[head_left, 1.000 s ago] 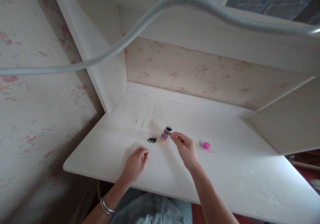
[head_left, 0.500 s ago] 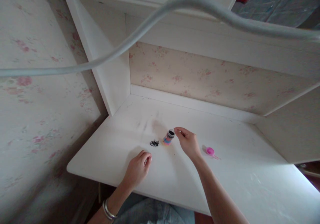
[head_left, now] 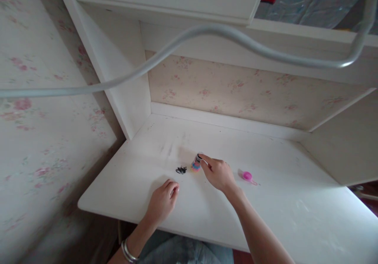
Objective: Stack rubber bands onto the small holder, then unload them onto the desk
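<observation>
A small clear jar [head_left: 195, 164] filled with coloured bands stands on the white desk [head_left: 265, 201], its mouth uncovered. My right hand [head_left: 217, 172] reaches over it, fingertips pinched at the jar's rim; what they pinch is too small to make out. A little clump of black bands [head_left: 181, 170] lies just left of the jar. My left hand [head_left: 163, 199] rests on the desk below that clump, fingers loosely curled with nothing visible in them. A pink lid [head_left: 247, 176] lies to the right of my right hand.
The desk sits in a white alcove with a side panel [head_left: 130, 87] at the left and flowered wallpaper [head_left: 236, 91] behind. A grey cable [head_left: 165, 55] hangs across the view. A shelf overhead holds a plastic-wrapped bundle [head_left: 310, 0].
My right hand has come back down onto the jar's mouth, fingertips over the rim. The left hand has hardly moved. The view has shifted slightly.
</observation>
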{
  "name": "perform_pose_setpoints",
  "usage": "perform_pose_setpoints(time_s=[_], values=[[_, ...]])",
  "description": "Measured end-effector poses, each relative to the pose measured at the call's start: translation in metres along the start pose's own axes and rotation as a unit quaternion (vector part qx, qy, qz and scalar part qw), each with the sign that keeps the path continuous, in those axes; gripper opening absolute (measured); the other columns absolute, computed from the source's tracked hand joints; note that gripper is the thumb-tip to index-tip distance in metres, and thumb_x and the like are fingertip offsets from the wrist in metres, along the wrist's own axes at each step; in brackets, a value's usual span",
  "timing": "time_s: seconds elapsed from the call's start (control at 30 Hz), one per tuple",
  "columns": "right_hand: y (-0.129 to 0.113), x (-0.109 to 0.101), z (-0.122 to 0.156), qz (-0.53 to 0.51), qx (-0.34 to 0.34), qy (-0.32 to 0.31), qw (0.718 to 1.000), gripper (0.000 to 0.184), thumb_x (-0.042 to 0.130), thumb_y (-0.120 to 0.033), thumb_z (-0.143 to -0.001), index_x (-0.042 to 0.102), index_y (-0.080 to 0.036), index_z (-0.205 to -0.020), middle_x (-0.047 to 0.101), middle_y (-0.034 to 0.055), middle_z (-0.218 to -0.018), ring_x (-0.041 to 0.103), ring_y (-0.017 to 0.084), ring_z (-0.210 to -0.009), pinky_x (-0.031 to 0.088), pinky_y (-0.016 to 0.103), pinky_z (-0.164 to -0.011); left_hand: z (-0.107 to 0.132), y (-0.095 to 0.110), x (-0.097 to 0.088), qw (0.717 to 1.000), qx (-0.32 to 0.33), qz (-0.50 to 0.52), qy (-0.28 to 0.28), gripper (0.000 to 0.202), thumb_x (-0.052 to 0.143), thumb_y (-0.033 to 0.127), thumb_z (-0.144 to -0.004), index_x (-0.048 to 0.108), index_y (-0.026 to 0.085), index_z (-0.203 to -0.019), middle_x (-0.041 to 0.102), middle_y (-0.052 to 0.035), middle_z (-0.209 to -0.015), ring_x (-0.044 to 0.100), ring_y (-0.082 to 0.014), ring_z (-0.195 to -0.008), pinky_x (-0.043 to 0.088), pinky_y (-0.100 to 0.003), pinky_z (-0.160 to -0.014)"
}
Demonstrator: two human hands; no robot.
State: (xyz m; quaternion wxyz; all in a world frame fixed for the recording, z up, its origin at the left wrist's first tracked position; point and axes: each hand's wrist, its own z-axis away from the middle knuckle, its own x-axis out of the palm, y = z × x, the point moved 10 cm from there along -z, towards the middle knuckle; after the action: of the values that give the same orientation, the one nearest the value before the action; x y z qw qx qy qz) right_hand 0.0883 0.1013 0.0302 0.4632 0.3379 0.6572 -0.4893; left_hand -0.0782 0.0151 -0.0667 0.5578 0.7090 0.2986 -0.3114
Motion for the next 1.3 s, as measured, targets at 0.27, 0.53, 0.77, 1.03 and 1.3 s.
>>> perform_pose_setpoints(time_s=[0.27,0.53,0.77,1.03,1.3], values=[[-0.007,0.004,-0.003,0.047,0.018,-0.038,0.998,0.037,0.036,-0.042,-0.094,0.06,-0.035,-0.121,0.071,0.0004,-0.076,0.066,0.018,-0.07,0.036,0.024,-0.061,0.0,0.004,-0.001,1.0,0.011,-0.018,0.001,0.022,0.038,0.025,-0.093,0.06,0.022,-0.089,0.065,-0.0042,-0.09,0.063,-0.0149,-0.079,0.046,-0.024,-0.069],[-0.007,-0.001,-0.004,0.03,0.011,-0.01,0.999,0.035,0.038,-0.042,-0.093,0.062,-0.034,-0.117,0.07,-0.0003,-0.076,0.064,0.015,-0.067,0.034,0.023,-0.058,0.001,0.005,0.0,1.0,0.011,-0.016,0.008,0.021,0.04,0.024,-0.092,0.061,0.022,-0.089,0.066,-0.0037,-0.089,0.063,-0.0145,-0.076,0.046,-0.025,-0.069],[-0.004,-0.009,-0.002,-0.014,0.003,0.038,0.999,0.033,0.042,-0.043,-0.092,0.065,-0.033,-0.113,0.065,-0.0028,-0.063,0.059,0.013,-0.057,0.031,0.022,-0.054,0.001,0.005,0.0,1.0,0.008,-0.02,0.0,0.022,0.039,0.024,-0.092,0.061,0.022,-0.089,0.066,-0.0041,-0.089,0.063,-0.0152,-0.078,0.046,-0.025,-0.07],[0.026,-0.013,0.024,-0.18,0.02,0.15,0.972,0.04,0.042,-0.048,-0.091,0.07,-0.022,-0.104,0.049,-0.0049,-0.049,0.045,0.009,-0.046,0.032,0.02,-0.052,-0.009,-0.001,-0.008,0.999,-0.02,0.024,0.009,0.021,0.041,0.023,-0.091,0.061,0.021,-0.089,0.066,-0.0037,-0.091,0.062,-0.0146,-0.077,0.047,-0.025,-0.071],[0.075,0.07,0.073,-0.247,0.109,0.074,0.96,0.043,0.039,-0.049,-0.09,0.071,-0.02,-0.097,0.059,-0.0007,-0.056,0.052,0.013,-0.049,0.036,0.022,-0.05,-0.046,-0.01,-0.011,0.993,-0.046,-0.111,0.002,0.02,0.047,0.026,-0.09,0.061,0.022,-0.103,0.063,-0.005,-0.107,0.064,-0.0162,-0.087,0.046,-0.025,-0.074]])
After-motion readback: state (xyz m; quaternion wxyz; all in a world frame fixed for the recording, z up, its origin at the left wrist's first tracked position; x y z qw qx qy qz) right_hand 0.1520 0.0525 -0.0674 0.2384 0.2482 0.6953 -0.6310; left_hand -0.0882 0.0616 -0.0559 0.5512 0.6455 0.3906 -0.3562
